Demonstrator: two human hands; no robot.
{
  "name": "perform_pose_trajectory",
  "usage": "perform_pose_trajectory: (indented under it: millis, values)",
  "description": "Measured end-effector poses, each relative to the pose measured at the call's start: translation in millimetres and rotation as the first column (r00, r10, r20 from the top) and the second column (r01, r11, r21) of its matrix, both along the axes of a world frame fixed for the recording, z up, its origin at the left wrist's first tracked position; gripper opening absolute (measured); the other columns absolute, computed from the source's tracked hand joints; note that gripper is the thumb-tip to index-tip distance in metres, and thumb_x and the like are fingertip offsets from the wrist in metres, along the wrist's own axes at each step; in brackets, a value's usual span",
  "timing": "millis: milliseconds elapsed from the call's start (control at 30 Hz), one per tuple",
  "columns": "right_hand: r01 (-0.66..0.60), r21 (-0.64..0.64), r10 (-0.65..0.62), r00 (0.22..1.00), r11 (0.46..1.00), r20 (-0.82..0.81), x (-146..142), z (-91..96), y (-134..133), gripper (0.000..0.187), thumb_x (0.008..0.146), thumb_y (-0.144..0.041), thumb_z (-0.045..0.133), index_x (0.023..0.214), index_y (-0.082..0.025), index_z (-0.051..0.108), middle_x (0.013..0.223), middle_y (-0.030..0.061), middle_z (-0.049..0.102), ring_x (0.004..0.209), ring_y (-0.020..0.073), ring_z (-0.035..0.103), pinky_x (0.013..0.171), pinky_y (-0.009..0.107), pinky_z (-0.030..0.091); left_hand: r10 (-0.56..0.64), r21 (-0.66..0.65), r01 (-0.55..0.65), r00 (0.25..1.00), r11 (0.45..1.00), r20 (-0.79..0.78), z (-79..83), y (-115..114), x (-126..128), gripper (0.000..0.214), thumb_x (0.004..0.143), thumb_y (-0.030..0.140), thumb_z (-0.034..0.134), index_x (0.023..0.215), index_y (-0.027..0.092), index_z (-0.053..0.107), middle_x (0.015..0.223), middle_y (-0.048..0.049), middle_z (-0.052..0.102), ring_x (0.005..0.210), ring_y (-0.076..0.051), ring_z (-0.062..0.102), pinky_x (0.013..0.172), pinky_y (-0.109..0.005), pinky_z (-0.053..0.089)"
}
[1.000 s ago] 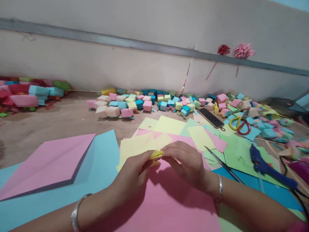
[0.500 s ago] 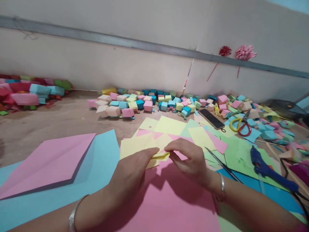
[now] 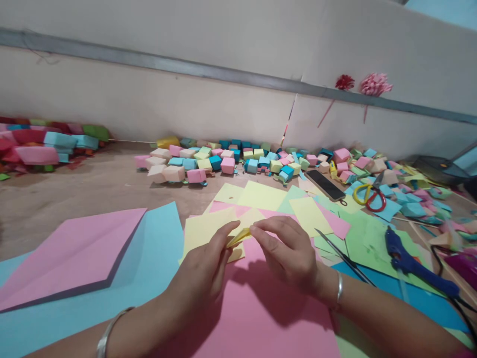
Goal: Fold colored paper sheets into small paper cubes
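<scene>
A small folded piece of yellow paper (image 3: 239,237) is held up between my two hands. My left hand (image 3: 203,266) grips its left end, thumb on top and fingers curled beneath. At the other end, the thumb and forefinger of my right hand (image 3: 288,251) pinch its tip. Below them lies a large pink sheet (image 3: 261,318), partly shaded by my hands. Pale yellow sheets (image 3: 203,228) are spread just beyond my fingers. Scissors with dark blades (image 3: 345,256) rest to the right of my right hand.
Folded paper cubes (image 3: 227,165) line the wall. A phone (image 3: 325,185), yellow-and-red scissors (image 3: 374,196) and a blue glue gun (image 3: 417,266) with a cable lie on the right. Pink paper (image 3: 78,248) covers a light blue sheet (image 3: 149,278) on the left.
The yellow paper has turned from nearly level to slanting, its right end higher. My left thumb has lifted a little, and my right fingers have shifted slightly left along the tip.
</scene>
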State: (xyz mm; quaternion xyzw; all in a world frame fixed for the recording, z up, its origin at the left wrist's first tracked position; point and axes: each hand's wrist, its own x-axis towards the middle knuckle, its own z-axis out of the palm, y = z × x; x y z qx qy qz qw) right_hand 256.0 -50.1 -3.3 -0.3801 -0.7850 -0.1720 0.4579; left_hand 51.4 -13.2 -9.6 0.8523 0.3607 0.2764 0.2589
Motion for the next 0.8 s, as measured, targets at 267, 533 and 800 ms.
perform_pose_trajectory:
  millis: [267, 533, 800]
  values:
    - [-0.044, 0.014, 0.041, 0.987, 0.999, 0.155, 6.3, 4.3, 1.2, 0.023, 0.080, -0.004, 0.055, 0.098, -0.010, 0.067, 0.087, 0.0123, 0.069, 0.080, 0.0204, 0.061, 0.067, 0.035, 0.049, -0.061, -0.293, 0.080, 0.995, 0.953, 0.074, 12.6, -5.8, 0.2, 0.031, 0.097, 0.029, 0.037, 0.127, 0.024, 0.040, 0.087, -0.0007, 0.075, 0.079, -0.015, 0.072, 0.066, -0.024, 0.055]
    - [-0.169, -0.329, 0.052, 0.940, 0.929, -0.337, -3.7, 16.1, 0.1, 0.011, 0.082, -0.011, 0.058, 0.081, -0.019, 0.064, 0.073, 0.0041, 0.067, 0.068, 0.0154, 0.061, 0.065, 0.031, 0.050, 0.009, 0.439, 0.037, 0.995, 0.897, -0.103, -7.9, 5.0, -8.5, 0.057, 0.084, 0.005, 0.036, 0.140, 0.018, 0.031, 0.105, -0.0106, 0.074, 0.072, -0.017, 0.073, 0.057, -0.023, 0.054]
    - [-0.143, -0.486, -0.024, 0.947, 0.862, -0.321, -4.1, 12.7, 0.2, 0.011, 0.074, -0.008, 0.059, 0.072, -0.019, 0.060, 0.069, 0.0016, 0.065, 0.062, 0.0128, 0.056, 0.058, 0.027, 0.045, 0.019, 0.689, 0.123, 0.980, 0.714, -0.196, 1.0, 1.5, -5.0, 0.057, 0.078, -0.005, 0.034, 0.134, 0.007, 0.039, 0.104, -0.0164, 0.072, 0.098, -0.023, 0.070, 0.082, -0.033, 0.059]
